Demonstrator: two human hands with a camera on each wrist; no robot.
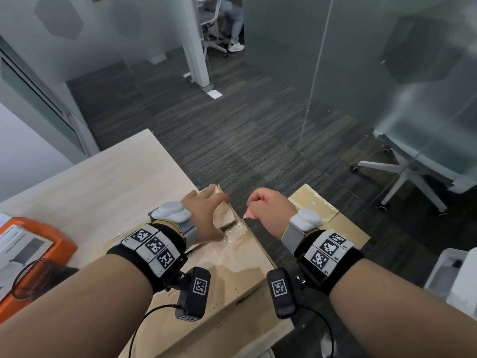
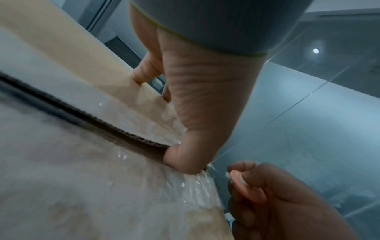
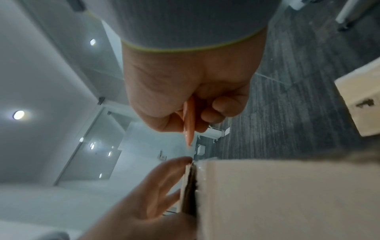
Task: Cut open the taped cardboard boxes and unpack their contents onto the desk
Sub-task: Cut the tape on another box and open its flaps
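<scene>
As the head view looks down past both forearms, the scene reads as follows, largest thing to smallest.

Desk (image 1: pixel 98 187): pale wood top, its far corner pointing toward the dark carpet.

Box (image 1: pixel 232 264): cardboard, lying on the desk's right edge, its top covered in wrinkled clear tape (image 1: pixel 232 241); 1 flap (image 1: pixel 224 215) at the far end is lifted, and the left wrist view shows the corrugated edge of that flap (image 2: pixel 115 129) raised off the panel below.

Second box (image 1: pixel 325 218): also cardboard and taped, lower down to the right of the desk, beyond the right wrist (what it rests on cannot be told).

Orange case (image 1: pixel 38 254): at the desk's left edge, with a printed sheet lying on it.

Chair (image 1: pixel 407 177): white wheeled base on the carpet at right, behind a glass panel.

Left hand (image 1: pixel 204 215): gripping the lifted flap, fingers spread over its top, thumb (image 2: pixel 185 155) tucked under its edge.

Right hand (image 1: pixel 271 210): closed in a fist round the cutter, held just beside the box's far right corner and apart from the left hand.

Cutter (image 1: pixel 248 215): small, pink, its tip (image 3: pixel 189 138) sticking out of the fist toward the flap, not touching the cardboard.
</scene>
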